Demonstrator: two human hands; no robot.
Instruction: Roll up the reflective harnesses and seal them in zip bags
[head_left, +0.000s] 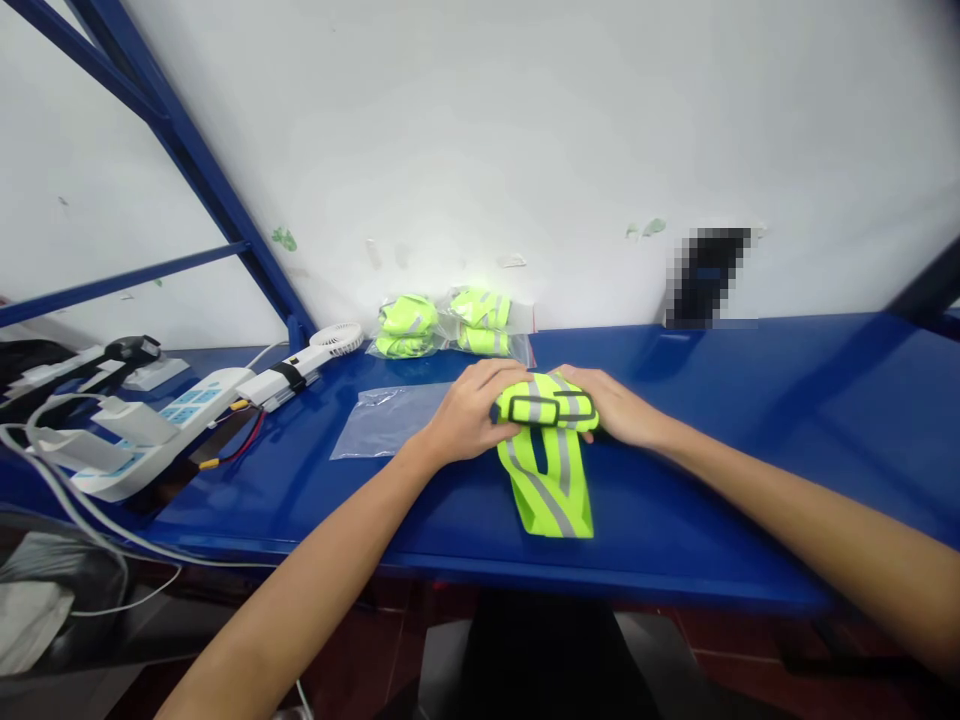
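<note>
A neon yellow reflective vest [546, 490] with grey stripes and black edging lies on the blue table. Its far part is rolled into a thick bundle, while a flat length still spreads toward the front edge. My left hand [478, 408] grips the left end of the roll, thumb on the near side and fingers over the top. At the right end, my right hand [606, 405] is wrapped round the roll, its fingertips partly hidden behind the fabric. Just left of my left hand lies a flat clear plastic bag [386, 422], partly under that forearm.
Several bagged yellow bundles [409, 318] stand against the white wall. At the left are a white handheld fan [337, 340], a power strip [169, 430] with plugs and cables, and a scanner-like black device [133, 350]. A blurred dark object [709, 278] leans at the back right.
</note>
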